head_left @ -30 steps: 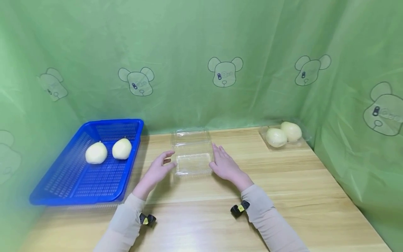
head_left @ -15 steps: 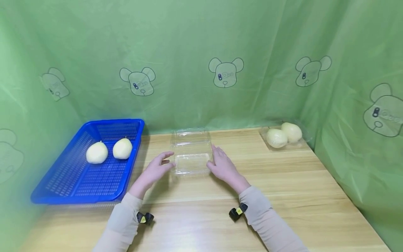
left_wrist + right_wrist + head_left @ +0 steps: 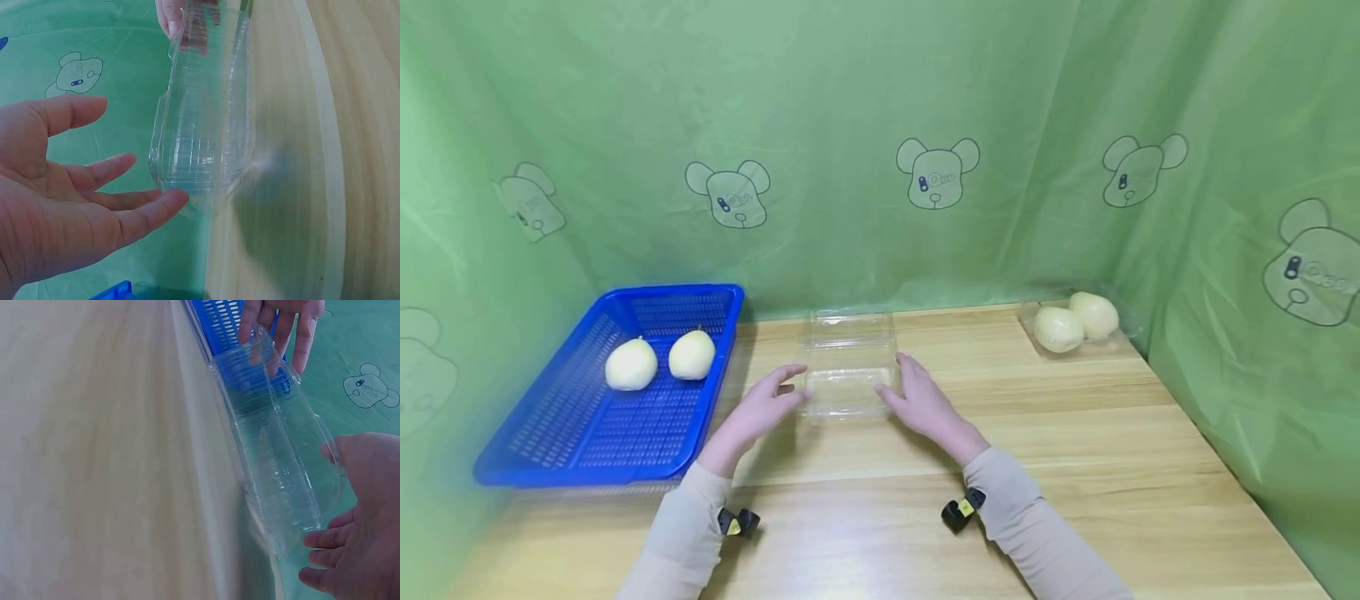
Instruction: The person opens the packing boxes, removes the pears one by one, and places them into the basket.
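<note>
A clear plastic clamshell box (image 3: pixel 850 393) lies on the wooden table with its lid (image 3: pixel 848 329) folded back, away from me. At its left side is my left hand (image 3: pixel 767 406), fingers spread and loosely bent; in the left wrist view its fingertips (image 3: pixel 175 199) lie at the box's end. My right hand (image 3: pixel 925 404) is at the opposite side, its thumb (image 3: pixel 889 393) by the near corner and the other fingers along the side. Neither hand curls round the box. Inside the box I see no fruit.
Left of the hands stands a blue plastic basket (image 3: pixel 597 454) holding two pale yellow pears (image 3: pixel 631 364). Two more pears (image 3: pixel 1058 329) sit in clear packaging at the back right. A green curtain (image 3: pixel 835 233) with bear heads closes off the back and sides of the table (image 3: pixel 1075 467).
Over the last second the clear box has shifted slightly to the left and a little nearer. Both hands have moved left with it. Basket and pears stay put.
</note>
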Available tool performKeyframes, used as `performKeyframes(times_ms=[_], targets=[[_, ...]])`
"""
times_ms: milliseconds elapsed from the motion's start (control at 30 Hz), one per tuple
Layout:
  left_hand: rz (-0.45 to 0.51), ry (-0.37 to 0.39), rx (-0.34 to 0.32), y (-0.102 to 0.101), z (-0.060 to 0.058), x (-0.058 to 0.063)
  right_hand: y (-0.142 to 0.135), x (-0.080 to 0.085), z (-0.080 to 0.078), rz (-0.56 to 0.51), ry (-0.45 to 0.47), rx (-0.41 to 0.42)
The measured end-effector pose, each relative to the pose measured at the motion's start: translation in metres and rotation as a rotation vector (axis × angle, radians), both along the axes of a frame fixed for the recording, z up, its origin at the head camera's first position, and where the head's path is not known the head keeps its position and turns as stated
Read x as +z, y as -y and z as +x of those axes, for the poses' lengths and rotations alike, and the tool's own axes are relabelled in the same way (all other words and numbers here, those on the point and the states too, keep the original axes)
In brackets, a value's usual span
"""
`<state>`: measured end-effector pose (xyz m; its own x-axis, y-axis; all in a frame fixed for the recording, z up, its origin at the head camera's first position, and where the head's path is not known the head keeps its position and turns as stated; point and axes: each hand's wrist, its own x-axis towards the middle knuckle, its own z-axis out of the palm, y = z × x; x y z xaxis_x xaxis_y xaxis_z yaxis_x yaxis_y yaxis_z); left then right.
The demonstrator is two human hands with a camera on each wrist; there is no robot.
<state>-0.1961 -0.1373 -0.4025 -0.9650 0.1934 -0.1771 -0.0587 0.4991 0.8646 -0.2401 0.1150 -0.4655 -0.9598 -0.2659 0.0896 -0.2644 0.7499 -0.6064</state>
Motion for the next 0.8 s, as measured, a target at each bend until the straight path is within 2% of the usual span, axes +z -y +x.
performKeyframes(times_ms=[133,267,433,667,800], targets=[[0.005,0.004,0.003,0.001,0.007,0.007,0.002,0.001,0.003,-0.001,0.016,0.040],[-0.023,-0.019,0.023,0.012,0.002,-0.012,0.005,0.001,0.006,0.012,0.033,0.078],[-0.032,-0.032,0.047,0.021,0.008,-0.019,0.008,0.002,0.010,0.019,0.050,0.141],[-0.010,-0.015,0.062,0.029,0.016,-0.019,0.010,0.004,0.011,0.023,0.039,0.238],[-0.038,-0.054,0.053,0.028,0.019,-0.017,0.009,0.004,0.010,0.001,0.043,0.233]])
